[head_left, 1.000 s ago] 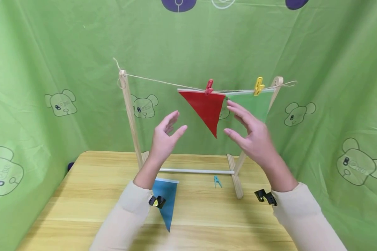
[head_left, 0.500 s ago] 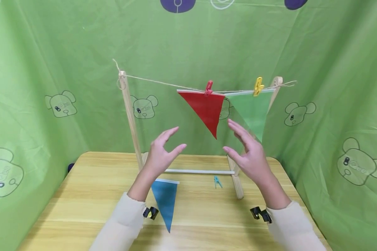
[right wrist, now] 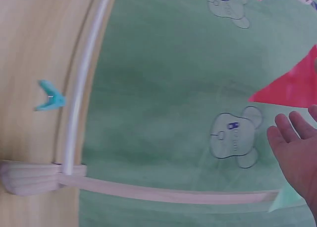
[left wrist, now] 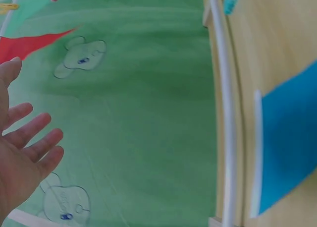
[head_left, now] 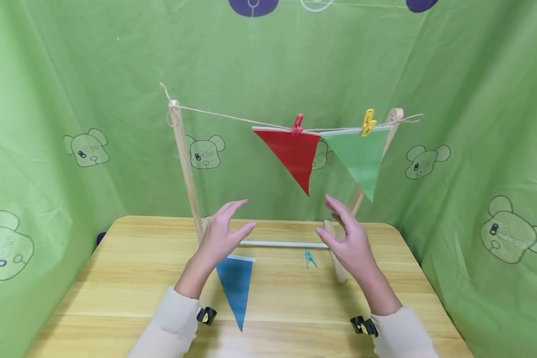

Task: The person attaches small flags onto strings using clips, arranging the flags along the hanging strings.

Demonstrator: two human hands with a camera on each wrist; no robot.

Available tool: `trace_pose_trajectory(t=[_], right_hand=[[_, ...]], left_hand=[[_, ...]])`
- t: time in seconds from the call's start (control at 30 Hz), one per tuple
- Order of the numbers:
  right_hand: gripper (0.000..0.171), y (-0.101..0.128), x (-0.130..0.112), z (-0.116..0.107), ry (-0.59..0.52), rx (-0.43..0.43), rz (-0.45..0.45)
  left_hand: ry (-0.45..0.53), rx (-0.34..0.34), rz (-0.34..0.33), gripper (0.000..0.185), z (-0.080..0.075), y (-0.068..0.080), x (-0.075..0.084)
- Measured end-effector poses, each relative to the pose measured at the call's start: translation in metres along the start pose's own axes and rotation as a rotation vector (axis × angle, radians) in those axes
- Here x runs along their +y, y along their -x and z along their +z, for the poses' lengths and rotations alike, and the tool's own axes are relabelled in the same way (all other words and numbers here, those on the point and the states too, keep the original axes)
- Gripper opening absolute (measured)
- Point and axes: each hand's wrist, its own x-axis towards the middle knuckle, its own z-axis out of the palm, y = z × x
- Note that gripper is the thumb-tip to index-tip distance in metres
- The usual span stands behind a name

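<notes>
While aloft, red flag (head_left: 296, 151) tip-down, aslant.

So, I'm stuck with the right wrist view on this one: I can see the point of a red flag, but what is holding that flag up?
Observer: In the head view, a red clip pins the top edge of the red flag to the string.
Operator: And the left hand? I only get fingertips at my top edge.
Observer: It holds nothing; its thumb and fingers stand apart.
Operator: Is there any flag that I'm missing altogether?
Observer: Yes, a blue flag lies on the table.
</notes>
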Motion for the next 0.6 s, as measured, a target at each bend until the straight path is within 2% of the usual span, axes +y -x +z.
trace_pose_trajectory(t=[0.23,0.43,0.6], right_hand=[[0.074,0.018,0.025,0.013,0.017,0.003,0.079],[0.075,0.033,0.044,0.026,0.052,-0.028,0.132],[0.073,0.047,0.058,0.036,0.033,-0.065,0.225]], left_hand=[[-0.064,-0.035,0.01,0.063,0.008,0.015,-0.022],[-0.148,-0.041,0.048,0.06,0.011,0.027,-0.039],[-0.192,-0.054,0.037,0.059,0.015,0.037,-0.05]])
